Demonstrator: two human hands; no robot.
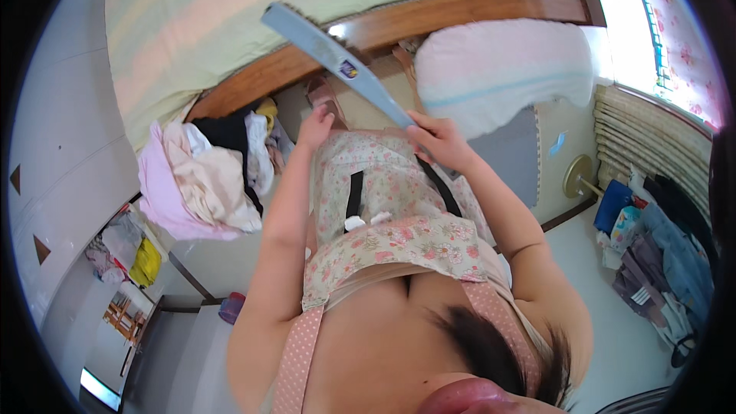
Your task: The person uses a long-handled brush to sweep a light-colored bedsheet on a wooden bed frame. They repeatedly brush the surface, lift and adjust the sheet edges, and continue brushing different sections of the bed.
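My right hand [440, 138] is closed around the near end of a pale blue-grey long-handled brush [339, 63]. Dark bristles show along the far side of the brush, and its tip reaches over the bedspread [230, 17]. My left hand [316, 125] is raised over my lap, beside the upper edge of a floral apron [385, 184]; its fingers are bent, and I see nothing held in them. A slipper [326, 95] lies past that hand, near the wooden bed rail [253, 89].
Clothes [201, 178] are heaped at the left by the bed corner. A pink and white quilted bundle [506, 69] sits against the bed rail, above a grey foam mat [512, 155]. More clothes [655, 264] hang or lie at the right, below folded matting [650, 132].
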